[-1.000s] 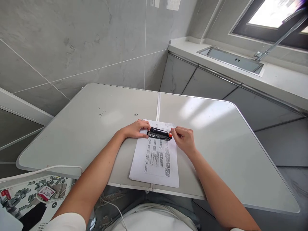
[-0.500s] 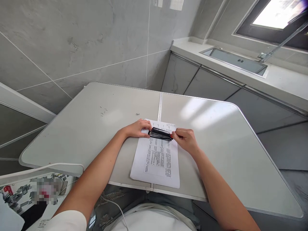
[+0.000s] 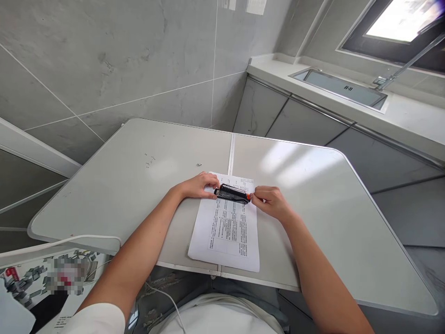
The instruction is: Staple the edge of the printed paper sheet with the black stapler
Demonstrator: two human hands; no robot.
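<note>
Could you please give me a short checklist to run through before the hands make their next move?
1. Left hand holding one end of the stapler: ok.
2. Right hand at the stapler's orange end: ok.
3. Paper under the stapler, on the table: ok.
4. Small dark bits away from the paper: ok.
5. Staples loaded inside the stapler: cannot tell.
</note>
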